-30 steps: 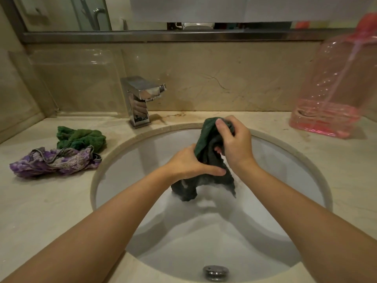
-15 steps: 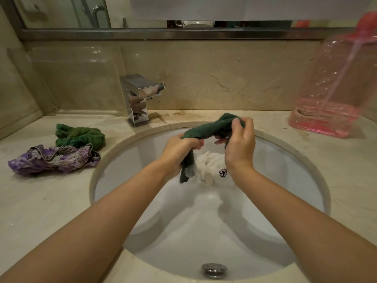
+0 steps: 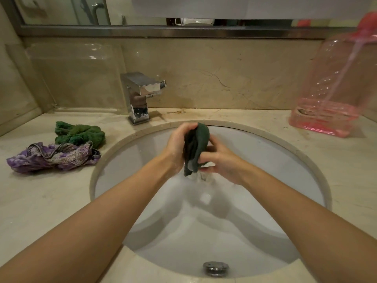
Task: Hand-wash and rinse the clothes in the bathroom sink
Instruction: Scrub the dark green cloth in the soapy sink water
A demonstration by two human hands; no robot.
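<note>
Half a second ago the dark green cloth (image 3: 195,149) stretched sideways between the hands; now it stands bunched and upright, pressed between both palms over the far half of the sink (image 3: 265,152). Both hands have drawn close together, the right one dropping lower than it was.

At the cloth's nine o'clock side the left hand (image 3: 177,144) wraps it, fingers curled over the top fold. From four o'clock the right hand (image 3: 222,160) meets it, its fingers (image 3: 206,159) curled and clamped on the lower part of the fabric. One end of the cloth hangs down at six o'clock, just above a white garment (image 3: 205,176) that lies in the basin beneath the hands, mostly hidden by them.

Cloudy water fills the white bowl. Its metal overflow fitting (image 3: 215,268) sits at six o'clock on the near wall. A square chrome tap (image 3: 140,94) stands on the counter (image 3: 40,201) at eleven o'clock from the bowl, spout pointing right.

Well away at nine o'clock lie two more pieces on the marble: a crumpled green towel (image 3: 79,134) farther back, and a purple patterned garment (image 3: 55,156) touching its near edge. At two o'clock a large pink transparent bottle (image 3: 336,88) rests against the wall, a little pink liquid at its bottom. Along the top runs a mirror frame (image 3: 163,32).
</note>
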